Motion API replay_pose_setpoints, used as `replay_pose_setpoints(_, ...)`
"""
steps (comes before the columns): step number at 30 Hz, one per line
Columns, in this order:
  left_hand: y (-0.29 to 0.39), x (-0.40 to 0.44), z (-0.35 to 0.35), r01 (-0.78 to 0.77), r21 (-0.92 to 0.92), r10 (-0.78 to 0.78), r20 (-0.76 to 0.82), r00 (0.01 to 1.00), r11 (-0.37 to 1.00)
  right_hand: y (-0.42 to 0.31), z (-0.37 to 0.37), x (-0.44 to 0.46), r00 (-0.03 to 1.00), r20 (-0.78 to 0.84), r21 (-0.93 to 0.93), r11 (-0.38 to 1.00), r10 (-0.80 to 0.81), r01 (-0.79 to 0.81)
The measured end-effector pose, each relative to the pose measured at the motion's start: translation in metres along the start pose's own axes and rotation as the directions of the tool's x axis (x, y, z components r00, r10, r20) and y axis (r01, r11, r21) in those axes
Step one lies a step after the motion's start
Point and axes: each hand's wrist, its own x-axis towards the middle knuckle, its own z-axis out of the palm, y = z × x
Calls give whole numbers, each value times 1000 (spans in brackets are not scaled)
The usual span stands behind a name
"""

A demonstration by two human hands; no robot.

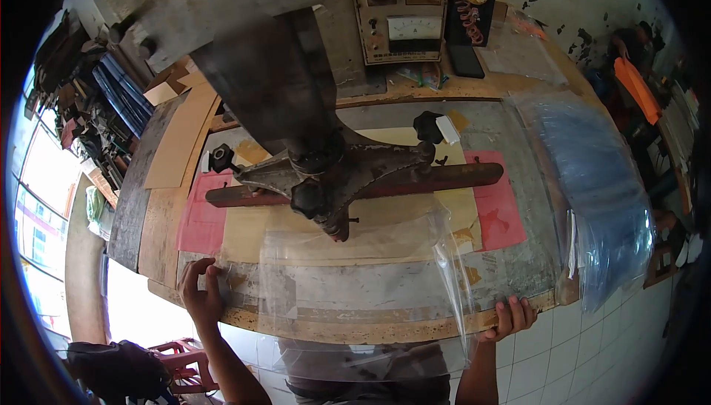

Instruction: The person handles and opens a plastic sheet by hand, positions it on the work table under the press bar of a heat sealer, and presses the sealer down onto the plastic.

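Note:
A clear plastic sheet [355, 286] lies under the press head and hangs over the front edge of the worktable [296, 325]. My left hand [201, 290] rests at the table's front left, left of the sheet, its fingers bent but apart with nothing visible in them. At the front right, my right hand [512, 318] has its fingers curled over the table edge, just right of the sheet's hanging side. Above the sheet stands the dark metal press head [318, 161] with a long bar [415, 183]. Beneath the bar are a cream sheet [333, 235] and red pads [498, 209].
A machine panel with a meter [413, 29] stands behind the press, beside a black phone [465, 61]. Bluish plastic sheets [585, 183] are stacked at right; cardboard [180, 146] lies left. Another person holds something orange [637, 90] at far right. A red stool [185, 368] stands lower left.

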Motion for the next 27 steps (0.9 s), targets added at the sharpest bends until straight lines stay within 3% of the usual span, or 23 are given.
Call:
replay_pose_setpoints(16, 2, -1, -5, 17, -72, -18, -16, 1000, 997, -9, 8, 9, 997, -59, 63, 997, 55, -52)
replay_pose_setpoints(27, 0, -2, -10, -21, -131, 17, -29, 999, 991, -14, -1, 16, 994, 22, 144, 983, 108, -110)
